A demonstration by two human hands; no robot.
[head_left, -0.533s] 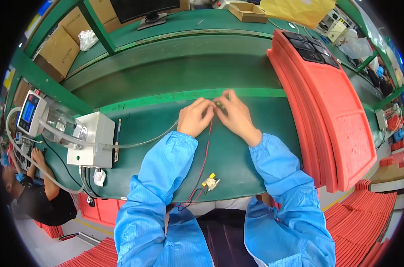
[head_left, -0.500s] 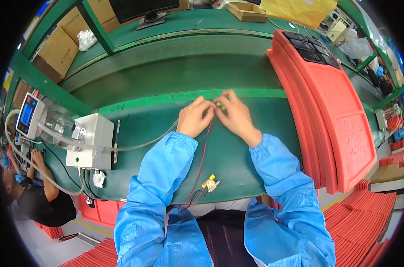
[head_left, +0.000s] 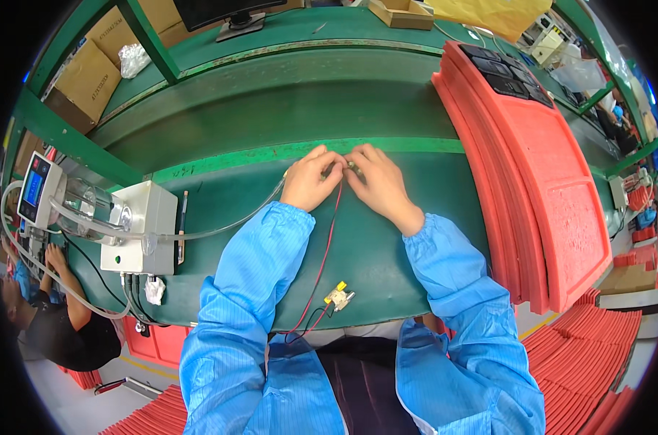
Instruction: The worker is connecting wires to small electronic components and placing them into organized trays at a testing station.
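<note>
My left hand (head_left: 311, 179) is closed in a pinch above the green work surface. A clear tube (head_left: 235, 229) runs from the left up to it and disappears behind its fingers; what those fingertips hold is hidden. My right hand (head_left: 381, 187) is closed too, its fingertips almost touching the left ones, pinching a small yellowish piece (head_left: 354, 168) that is mostly covered. From between both hands a thin red wire (head_left: 321, 267) hangs down the bench. It leads toward a small cream and yellow connector block (head_left: 338, 297), with a black wire beside it, near the front edge.
A white control box (head_left: 134, 230) with a clear canister and a small display unit (head_left: 39, 187) stands left, beside a slim pen-like tool (head_left: 182, 226). Stacked red trays (head_left: 532, 181) with black devices on top flank the right. A person in black (head_left: 75, 330) sits at far left.
Both hands stay close together at nearly the same spot, with the fingers slightly shifted and the right fingertips lower over the small piece. The whole view has shifted a little.
</note>
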